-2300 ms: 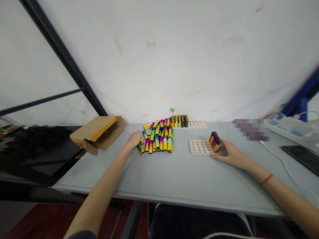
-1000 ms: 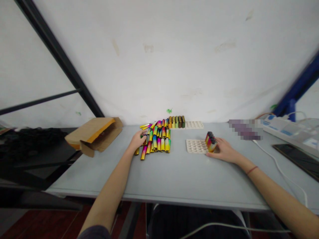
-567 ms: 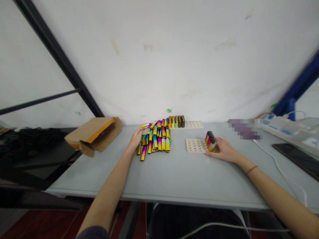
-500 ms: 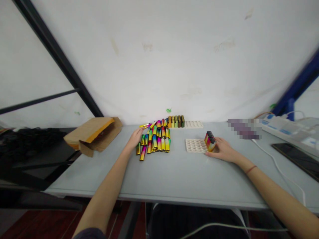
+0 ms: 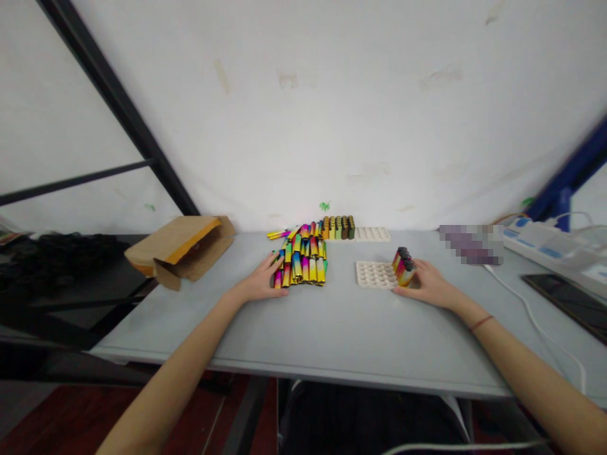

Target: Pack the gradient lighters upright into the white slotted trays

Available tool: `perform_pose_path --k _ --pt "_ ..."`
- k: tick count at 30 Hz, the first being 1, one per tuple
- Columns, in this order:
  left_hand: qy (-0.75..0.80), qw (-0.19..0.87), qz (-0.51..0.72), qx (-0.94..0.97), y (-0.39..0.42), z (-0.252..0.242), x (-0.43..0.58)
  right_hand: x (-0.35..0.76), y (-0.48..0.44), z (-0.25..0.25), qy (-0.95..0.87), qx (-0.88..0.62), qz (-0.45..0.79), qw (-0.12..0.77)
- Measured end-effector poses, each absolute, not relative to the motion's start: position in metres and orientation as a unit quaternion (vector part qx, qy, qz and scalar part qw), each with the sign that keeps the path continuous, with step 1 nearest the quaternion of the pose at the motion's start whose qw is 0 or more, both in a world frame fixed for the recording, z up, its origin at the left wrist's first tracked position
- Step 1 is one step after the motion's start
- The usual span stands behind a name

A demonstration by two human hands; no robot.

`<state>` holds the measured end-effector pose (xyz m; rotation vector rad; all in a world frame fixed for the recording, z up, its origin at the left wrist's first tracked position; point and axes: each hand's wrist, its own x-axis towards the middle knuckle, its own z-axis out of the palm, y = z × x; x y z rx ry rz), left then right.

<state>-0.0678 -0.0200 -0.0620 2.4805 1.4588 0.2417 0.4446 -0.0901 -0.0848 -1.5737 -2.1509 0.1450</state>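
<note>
My left hand [image 5: 260, 280] presses against the left side of a pile of shiny rainbow-coloured tubes [image 5: 303, 265], fingers and thumb spread apart. The tubes mostly lie side by side in layers. My right hand [image 5: 427, 284] curls round the right end of a white tray [image 5: 374, 275] with round holes, thumb at its front corner. In the tray's right end stands a row of upright rainbow tubes with black tops [image 5: 403, 268], next to my fingers. Part of my right fingers is hidden behind them.
Behind the pile stand several rows of gold-topped tubes [image 5: 338, 228] beside another white holed tray [image 5: 373, 234]. An open cardboard box [image 5: 177, 248] lies at the left. A phone [image 5: 569, 303], a white cable [image 5: 526, 309] and a power strip [image 5: 554, 249] are at the right.
My left hand has moved from the pile's back left to its front left, and the loose tubes there sit closer to the pile. My right hand stays at the tray.
</note>
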Motion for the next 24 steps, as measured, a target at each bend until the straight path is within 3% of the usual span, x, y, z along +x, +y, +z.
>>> perform_pose_path --k 6,11,15,24 --pt "0.486 0.129 0.108 0.857 -0.017 -0.063 -0.062 0.446 -0.088 -0.088 -0.782 -0.575 0.047 0.235" --pt "0.483 0.084 0.229 0.841 -0.017 -0.044 -0.043 0.448 -0.085 -0.09 -0.785 -0.573 0.046 0.23" --pt "0.394 0.064 0.311 0.863 -0.02 -0.016 0.022 0.447 -0.085 -0.09 -0.784 -0.572 0.045 0.238" --pt "0.274 0.286 0.227 0.89 -0.039 -0.028 0.223 0.446 -0.084 -0.092 -0.797 -0.544 0.047 0.259"
